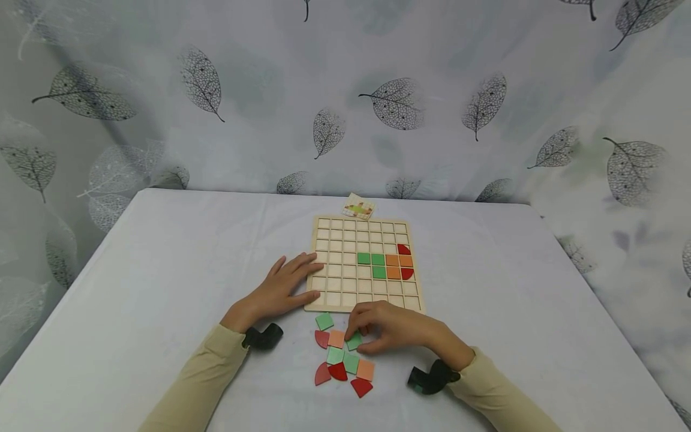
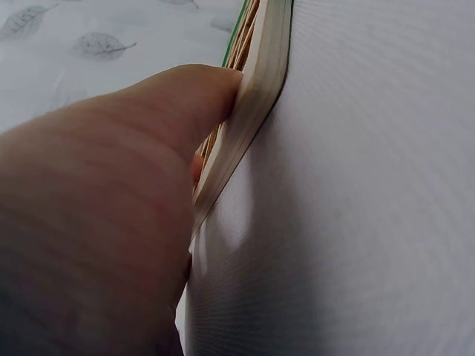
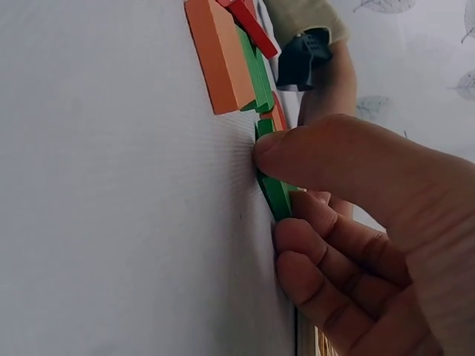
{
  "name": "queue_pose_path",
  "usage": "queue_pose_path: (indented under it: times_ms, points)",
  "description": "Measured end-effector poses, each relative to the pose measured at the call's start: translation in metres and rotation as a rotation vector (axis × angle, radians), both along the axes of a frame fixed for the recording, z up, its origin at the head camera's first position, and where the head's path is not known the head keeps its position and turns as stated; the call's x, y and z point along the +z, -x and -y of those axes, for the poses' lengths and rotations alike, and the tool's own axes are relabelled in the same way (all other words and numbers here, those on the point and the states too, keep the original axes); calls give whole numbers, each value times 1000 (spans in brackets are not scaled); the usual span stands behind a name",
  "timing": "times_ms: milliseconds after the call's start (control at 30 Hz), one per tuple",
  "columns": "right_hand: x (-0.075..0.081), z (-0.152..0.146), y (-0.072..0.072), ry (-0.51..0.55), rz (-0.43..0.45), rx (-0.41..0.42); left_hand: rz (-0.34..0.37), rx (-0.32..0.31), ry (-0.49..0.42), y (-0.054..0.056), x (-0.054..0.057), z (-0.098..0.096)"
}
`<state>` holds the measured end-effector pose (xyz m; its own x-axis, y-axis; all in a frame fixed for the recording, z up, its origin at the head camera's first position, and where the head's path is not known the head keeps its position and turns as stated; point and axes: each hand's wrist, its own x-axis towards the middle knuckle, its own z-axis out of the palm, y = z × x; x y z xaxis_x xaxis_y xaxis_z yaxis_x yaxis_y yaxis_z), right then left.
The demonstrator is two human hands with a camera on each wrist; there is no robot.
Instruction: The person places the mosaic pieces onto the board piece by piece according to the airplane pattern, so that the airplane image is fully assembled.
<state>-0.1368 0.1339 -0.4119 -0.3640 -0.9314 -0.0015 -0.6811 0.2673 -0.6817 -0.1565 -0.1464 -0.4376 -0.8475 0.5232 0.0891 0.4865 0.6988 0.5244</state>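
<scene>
A wooden grid board (image 1: 335, 300) lies on the table, with green squares (image 1: 379, 272), orange squares (image 1: 393, 273) and red quarter-circle pieces (image 1: 407, 273) set in cells at its right side. My left hand (image 1: 281, 288) rests on the board's left edge, fingers spread; in the left wrist view the thumb (image 2: 200, 93) touches the board's rim (image 2: 256, 93). Just below the board, my right hand (image 1: 396, 327) pinches a green square (image 1: 354, 341) between thumb and fingers. The right wrist view shows this green square (image 3: 276, 194) low against the table, partly covered by the thumb.
Loose pieces lie in front of the board: a green square (image 1: 324, 321), an orange square (image 1: 365, 369), a red quarter-circle (image 1: 361, 387) and several others. A small picture card (image 1: 358, 206) lies at the board's far edge. White cloth covers the table (image 1: 486, 270); a leaf-patterned curtain (image 1: 259, 138) hangs behind.
</scene>
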Motion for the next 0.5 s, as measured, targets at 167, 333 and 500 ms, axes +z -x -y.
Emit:
queue_pose_path:
  times_ms: [167, 333, 500]
  points:
    - [0, -1, 2, 20, 3, -1, 5, 1, 0, 0, 0, 0]
    - [1, -2, 3, 33, -16, -13, 1, -5, -3, 0, 0, 0]
    - [1, -4, 5, 59, -49, 5, -5, -16, -15, 0, 0, 1]
